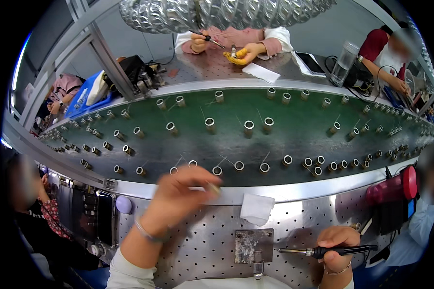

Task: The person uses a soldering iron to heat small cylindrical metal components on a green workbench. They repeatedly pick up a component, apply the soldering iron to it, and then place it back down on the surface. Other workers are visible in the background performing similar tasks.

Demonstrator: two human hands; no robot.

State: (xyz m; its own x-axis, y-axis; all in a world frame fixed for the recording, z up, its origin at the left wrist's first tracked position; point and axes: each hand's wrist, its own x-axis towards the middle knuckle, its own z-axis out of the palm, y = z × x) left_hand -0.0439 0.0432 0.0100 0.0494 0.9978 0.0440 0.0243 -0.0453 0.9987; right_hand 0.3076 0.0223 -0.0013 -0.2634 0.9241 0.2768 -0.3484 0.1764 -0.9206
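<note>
My left hand (181,197) is raised over the near edge of the green conveyor belt, blurred, its thumb and fingers pinched together. Something pale yellow (213,188) shows at the fingertips; I cannot tell whether it is held or a fingertip cover. Low on the right, my right hand (340,243) grips a soldering iron (318,251) by its black handle, the metal tip pointing left toward a square, stained metal plate (243,241). A small metal cylindrical part (258,269) is at the plate's near edge, close to my body.
Many small metal cylinders, some with thin wires, stand on the green belt (226,151). A folded white cloth (257,209) lies on the perforated metal table (197,250). A co-worker opposite holds a soldering iron (208,38). A silver duct (226,14) hangs overhead; a pink cup (390,188) is at right.
</note>
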